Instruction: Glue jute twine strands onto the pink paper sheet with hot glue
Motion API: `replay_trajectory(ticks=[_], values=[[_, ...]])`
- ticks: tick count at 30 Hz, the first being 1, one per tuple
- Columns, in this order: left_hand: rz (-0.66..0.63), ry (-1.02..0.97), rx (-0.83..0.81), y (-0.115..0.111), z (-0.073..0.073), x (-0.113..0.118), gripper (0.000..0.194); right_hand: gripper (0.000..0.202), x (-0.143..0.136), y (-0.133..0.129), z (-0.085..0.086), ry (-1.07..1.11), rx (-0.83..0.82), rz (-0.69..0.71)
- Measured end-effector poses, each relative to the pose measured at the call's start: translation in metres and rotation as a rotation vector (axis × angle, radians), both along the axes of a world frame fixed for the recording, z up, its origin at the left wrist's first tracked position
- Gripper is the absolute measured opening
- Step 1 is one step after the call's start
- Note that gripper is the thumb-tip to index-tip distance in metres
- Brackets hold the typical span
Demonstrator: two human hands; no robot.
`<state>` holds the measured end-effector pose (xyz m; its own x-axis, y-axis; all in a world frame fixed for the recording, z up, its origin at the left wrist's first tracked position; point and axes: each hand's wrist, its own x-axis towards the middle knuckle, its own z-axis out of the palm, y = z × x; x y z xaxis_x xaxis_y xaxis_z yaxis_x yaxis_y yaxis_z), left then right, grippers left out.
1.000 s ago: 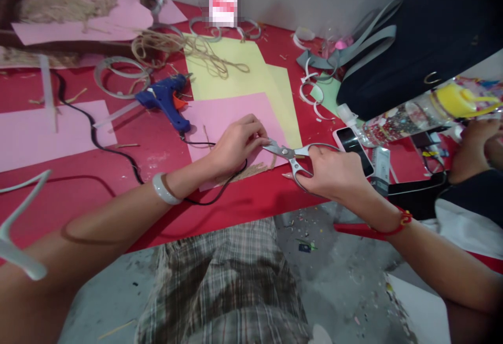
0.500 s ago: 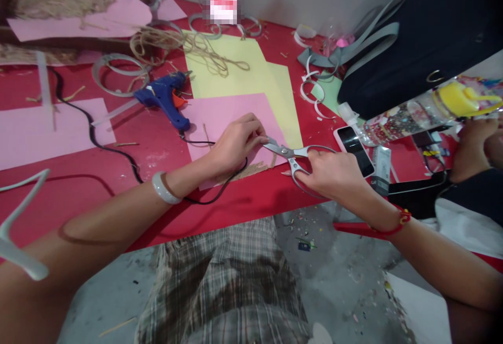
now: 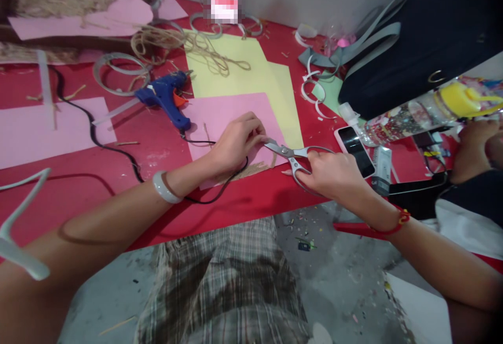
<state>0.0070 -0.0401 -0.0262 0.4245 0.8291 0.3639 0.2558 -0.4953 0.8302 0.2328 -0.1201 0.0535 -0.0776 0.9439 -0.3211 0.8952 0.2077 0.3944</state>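
My right hand (image 3: 334,172) grips a pair of metal scissors (image 3: 286,152) by the handles, its blades pointing left. Just beyond their tips, my left hand (image 3: 240,142) is pinched closed; whatever its fingers hold is too small to make out. Both hands are over a pink sheet (image 3: 236,104), which has flattened twine strands (image 3: 253,169) along its near edge. A blue hot glue gun (image 3: 167,98) lies left of my left hand, and its black cord (image 3: 208,201) passes beneath my left wrist.
A loose twine bundle (image 3: 204,53) rests on yellow paper (image 3: 249,82). Tape rings (image 3: 102,83) sit at the left. To the right are a phone (image 3: 356,150), a clear bottle (image 3: 408,119) with a yellow lid, a dark bag (image 3: 424,35) and another person's hand (image 3: 473,145).
Both hands keep nearly the same position, with the scissors still beside my left fingertips. The whole view has shifted very slightly.
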Motion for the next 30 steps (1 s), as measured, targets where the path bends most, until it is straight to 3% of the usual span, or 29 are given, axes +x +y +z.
replay_trajectory(ticks=[9,20,30], values=[[0.216,-0.180,-0.161,0.006,0.000,0.002,0.013,0.070,0.028,0.000,0.007,0.097,0.140,-0.064],[0.216,-0.267,-0.287,0.008,0.000,0.002,0.015,0.051,0.045,-0.014,-0.010,0.106,0.159,-0.025],[0.216,-0.231,-0.310,0.006,0.006,0.001,0.016,0.046,0.039,-0.013,-0.006,0.047,0.105,-0.013]])
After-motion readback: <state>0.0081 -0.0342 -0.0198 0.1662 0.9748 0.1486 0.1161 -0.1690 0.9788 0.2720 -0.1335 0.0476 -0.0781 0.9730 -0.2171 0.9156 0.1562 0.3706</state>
